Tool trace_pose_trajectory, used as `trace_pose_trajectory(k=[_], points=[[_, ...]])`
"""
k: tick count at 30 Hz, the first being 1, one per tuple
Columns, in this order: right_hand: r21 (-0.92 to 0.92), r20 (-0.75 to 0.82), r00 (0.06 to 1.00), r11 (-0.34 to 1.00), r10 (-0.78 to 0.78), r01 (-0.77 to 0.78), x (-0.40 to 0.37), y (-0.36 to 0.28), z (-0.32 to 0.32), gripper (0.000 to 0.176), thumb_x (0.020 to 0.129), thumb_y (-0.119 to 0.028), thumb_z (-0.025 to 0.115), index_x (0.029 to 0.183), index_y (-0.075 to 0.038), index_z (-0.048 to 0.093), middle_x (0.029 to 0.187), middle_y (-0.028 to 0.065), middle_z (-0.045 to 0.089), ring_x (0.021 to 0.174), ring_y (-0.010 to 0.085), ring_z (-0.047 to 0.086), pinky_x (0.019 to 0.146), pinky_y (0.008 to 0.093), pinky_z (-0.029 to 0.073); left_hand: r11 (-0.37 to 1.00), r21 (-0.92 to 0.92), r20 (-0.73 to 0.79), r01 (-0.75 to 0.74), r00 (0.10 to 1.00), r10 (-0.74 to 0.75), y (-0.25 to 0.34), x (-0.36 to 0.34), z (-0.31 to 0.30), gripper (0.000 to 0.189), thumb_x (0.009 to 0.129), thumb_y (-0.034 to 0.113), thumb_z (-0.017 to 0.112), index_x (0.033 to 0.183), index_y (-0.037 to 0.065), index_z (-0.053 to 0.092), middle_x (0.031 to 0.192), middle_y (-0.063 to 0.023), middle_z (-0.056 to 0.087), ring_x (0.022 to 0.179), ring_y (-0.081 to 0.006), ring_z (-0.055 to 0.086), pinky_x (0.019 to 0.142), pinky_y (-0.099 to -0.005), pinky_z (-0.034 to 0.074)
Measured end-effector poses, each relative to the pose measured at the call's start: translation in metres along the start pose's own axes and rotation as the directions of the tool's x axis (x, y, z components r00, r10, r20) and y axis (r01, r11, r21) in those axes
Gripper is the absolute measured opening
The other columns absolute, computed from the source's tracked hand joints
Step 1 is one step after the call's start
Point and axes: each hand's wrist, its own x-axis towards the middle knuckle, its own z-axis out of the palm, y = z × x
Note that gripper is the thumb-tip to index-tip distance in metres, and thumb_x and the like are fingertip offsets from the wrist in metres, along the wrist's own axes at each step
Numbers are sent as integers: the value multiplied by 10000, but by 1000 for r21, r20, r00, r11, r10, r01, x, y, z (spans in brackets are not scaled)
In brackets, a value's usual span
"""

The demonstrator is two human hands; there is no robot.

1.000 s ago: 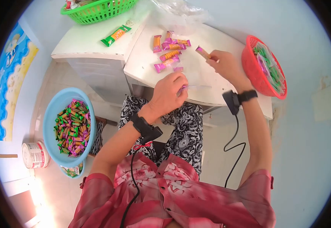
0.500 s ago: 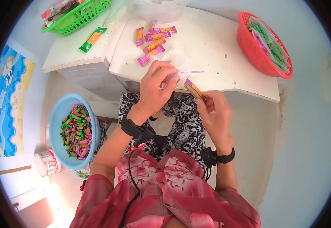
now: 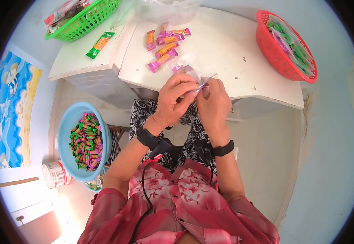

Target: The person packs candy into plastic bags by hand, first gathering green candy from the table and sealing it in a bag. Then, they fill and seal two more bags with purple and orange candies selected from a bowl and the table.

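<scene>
The person's red flowered shirt [image 3: 164, 203] is nearest, with black-and-white patterned trousers [image 3: 140, 116] below it and a black strap around each wrist. The left hand [image 3: 173, 95] pinches the edge of a clear bag [image 3: 198, 73] between thumb and fingers. The right hand [image 3: 213, 105] meets it there, fingers bunched at the bag's mouth; I cannot tell whether they grip the plastic or something inside it. The bag is at the front edge of a white desk [image 3: 213, 44], with a purple wrapper [image 3: 183, 68] showing through it.

Just beyond the bag, several purple-and-orange snack bars [image 3: 162, 59] lie loosely grouped, some touching. To the left, a blue basin [image 3: 64, 142] holds a heap of small green and purple packets [image 3: 85, 142], with a white tub [image 3: 56, 174] beside it.

Farther off, a green packet [image 3: 100, 45] lies on the cabinet near a green basket [image 3: 88, 22]. On the right, a red basket [image 3: 272, 57] holds bagged green and purple packets. A larger clear bag [image 3: 168, 11] rests at the desk's back.
</scene>
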Motion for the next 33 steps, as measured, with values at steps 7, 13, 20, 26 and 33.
trace_pose_trajectory(k=[7,13,20,26,33], points=[[232,184,980,966,73,-116,6,4,-21,364,887,-55,743,1236,0,654,1145,158,689,783,236,693,719,378,569,984,174,-184,50,983,-17,15,5,-32,259,1014,85,655,1258,5,689,1167,-103,680,941,-197,628,833,-338,512],[98,123,991,993,55,-67,10,1,-20,266,887,-9,708,1151,-6,676,1106,146,693,838,265,680,759,392,559,932,325,-228,162,970,-89,-9,17,-41,292,1049,81,601,1329,7,644,1217,-143,680,1079,-247,667,911,-344,530],[67,83,992,994,-90,84,20,17,-4,116,858,40,668,972,17,666,891,137,656,858,329,599,740,425,507,951,89,-194,297,941,-276,-14,6,-24,395,1032,16,584,1427,21,583,1248,-132,678,1124,-219,678,977,-357,543],[258,26,998,964,56,-61,22,22,6,125,882,75,657,994,26,685,892,136,678,794,257,627,731,371,529,961,158,-238,225,954,-184,-6,14,-36,417,988,-7,615,1403,32,609,1237,-116,685,1060,-202,680,900,-355,556],[401,-71,995,915,76,-42,13,37,1,140,955,59,680,1075,5,729,1006,98,737,832,158,690,766,290,563,669,723,-212,174,977,-25,-23,27,-67,411,898,150,763,1278,26,670,1144,-136,697,1135,-339,606,1006,-458,470]])
